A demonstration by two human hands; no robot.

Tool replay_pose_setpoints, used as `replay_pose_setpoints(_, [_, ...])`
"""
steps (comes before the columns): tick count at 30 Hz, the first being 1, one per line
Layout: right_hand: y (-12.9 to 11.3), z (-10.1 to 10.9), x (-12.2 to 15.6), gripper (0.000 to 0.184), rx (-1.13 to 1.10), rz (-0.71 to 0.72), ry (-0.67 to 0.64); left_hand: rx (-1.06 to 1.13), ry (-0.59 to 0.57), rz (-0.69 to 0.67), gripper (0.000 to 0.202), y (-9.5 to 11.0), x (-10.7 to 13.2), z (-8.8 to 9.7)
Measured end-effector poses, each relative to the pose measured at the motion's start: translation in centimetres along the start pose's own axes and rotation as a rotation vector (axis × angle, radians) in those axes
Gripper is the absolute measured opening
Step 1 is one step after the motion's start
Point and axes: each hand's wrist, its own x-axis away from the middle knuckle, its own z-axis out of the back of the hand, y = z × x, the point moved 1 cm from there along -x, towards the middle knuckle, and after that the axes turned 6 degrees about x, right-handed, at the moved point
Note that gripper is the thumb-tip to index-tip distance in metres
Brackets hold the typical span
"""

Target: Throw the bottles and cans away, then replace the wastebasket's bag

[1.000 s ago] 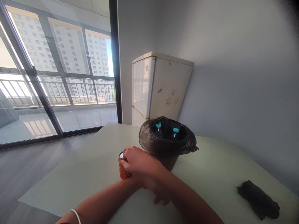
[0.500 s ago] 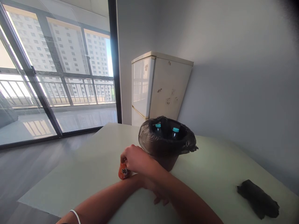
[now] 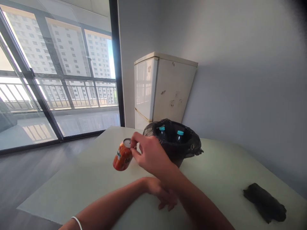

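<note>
My right hand (image 3: 151,153) pinches an orange soda can (image 3: 122,156) by its top rim, between thumb and fingers. The can is tilted and hangs above the table, left of the bin. My left hand (image 3: 163,193) rests low over the table beneath my right forearm, which partly covers it; its visible fingers are loose and apart, with nothing in them. Just beyond my right hand stands a bin lined with a black plastic bag (image 3: 192,148). Inside it, two bottles with teal caps (image 3: 180,133) show their tops; their lower parts are hidden.
The pale table (image 3: 79,182) extends under everything. A crumpled black cloth or bag (image 3: 265,203) lies at its right side. Behind the table stands a white fridge (image 3: 175,89) by the grey wall. Glass sliding doors (image 3: 59,95) are at the left.
My right hand has lifted the can from the table, up and slightly left, and it now tilts. My left hand has stayed nearly in place.
</note>
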Motion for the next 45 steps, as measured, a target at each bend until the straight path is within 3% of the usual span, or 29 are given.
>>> replay_pose_setpoints(3, [0.4, 5.0, 1.1, 0.011, -0.028, -0.001, 0.414, 0.098, -0.065, 0.07, 0.057, -1.4, -0.6, 0.7])
replay_pose_setpoints(6, [1.6, 9.4, 2.5, 0.022, 0.038, -0.073, 0.815, 0.171, -0.064, 0.111, 0.056, -2.0, -0.8, 1.0])
replay_pose_setpoints(8, [2.6, 11.5, 3.2, 0.028, 0.075, -0.114, 0.953, 0.172, -0.058, 0.114, 0.054, -1.9, -0.8, 0.9])
replay_pose_setpoints(11, [4.0, 13.1, 3.5, 0.03, 0.137, -0.136, 1.032, 0.163, -0.044, 0.117, 0.054, -1.5, -0.7, 0.7])
replay_pose_setpoints(14, [5.2, 13.0, 3.1, 0.031, 0.166, -0.172, 1.008, 0.169, -0.026, 0.123, 0.055, -1.3, -0.5, 0.5])
replay_pose_setpoints(20, [8.2, 10.9, 1.2, 0.033, 0.007, -0.241, 0.708, 0.168, -0.02, 0.129, 0.054, -1.1, -0.3, 0.3])
replay_pose_setpoints(23, [8.9, 10.0, 0.5, 0.038, -0.079, -0.26, 0.619, 0.157, -0.012, 0.13, 0.052, -0.8, -0.2, 0.2])
replay_pose_setpoints(32, [8.2, 9.0, 0.2, 0.038, -0.178, -0.244, 0.582, 0.149, -0.024, 0.116, 0.047, -1.0, -0.1, 0.4])
replay_pose_setpoints(45, [7.8, 9.2, 0.2, 0.037, -0.107, -0.248, 0.584, 0.149, -0.043, 0.103, 0.052, -0.9, -0.4, 0.5])
